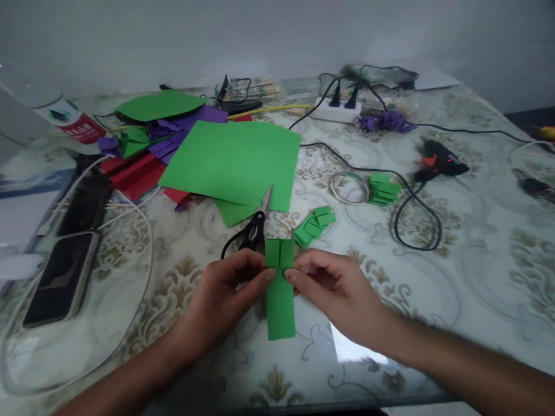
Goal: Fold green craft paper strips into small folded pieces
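Pinching a green strip (pixel 281 309) by opposite edges: left hand (pixel 229 290), right hand (pixel 340 290) (lower end free).

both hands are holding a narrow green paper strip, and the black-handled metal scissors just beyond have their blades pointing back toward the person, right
Not quite: the head view shows the black-handled metal scissors with their blades pointing away from the person, over the large green paper sheet. The left hand and right hand do hold the narrow green paper strip.
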The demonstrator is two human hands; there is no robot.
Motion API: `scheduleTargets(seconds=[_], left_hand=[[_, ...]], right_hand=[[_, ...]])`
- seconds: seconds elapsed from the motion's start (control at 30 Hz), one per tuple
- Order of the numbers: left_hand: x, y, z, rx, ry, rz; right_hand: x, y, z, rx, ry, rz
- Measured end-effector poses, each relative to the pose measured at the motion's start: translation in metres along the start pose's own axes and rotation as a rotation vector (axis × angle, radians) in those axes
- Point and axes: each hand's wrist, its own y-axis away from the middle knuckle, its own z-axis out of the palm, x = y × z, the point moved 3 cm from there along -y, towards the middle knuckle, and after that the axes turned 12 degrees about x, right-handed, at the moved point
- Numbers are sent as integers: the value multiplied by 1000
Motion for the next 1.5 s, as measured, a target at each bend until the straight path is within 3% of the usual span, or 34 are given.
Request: scheduleTargets(seconds=[0.23,0.4,0.63,0.73,0.87,1.03,1.17,1.37,1.5], left_hand=[[-3,-2,0,-11,59,-67],[3,-6,0,-21,123,-75],[-1,-3,3,6,254,-130],[0,0,3,42,301,-78],[4,6,1,-57,275,32],[6,9,1,-108,149,103],[3,6,0,-28,33,177],[-5,4,0,67,-51,239],[1,3,-6,237,-184,449]], right_hand=[[-4,1,-4,14,-83,-65],[-8,5,-5,-49,54,-196],[-11,3,-3,-64,101,-236],[-7,2,-3,-19,63,-160],[-2,-1,-4,21,10,-50],[0,0,-2,38,-104,-19],[0,1,0,27,-173,-7],[-3,0,0,-5,-108,-35],[-2,0,-1,-12,-53,-60]])
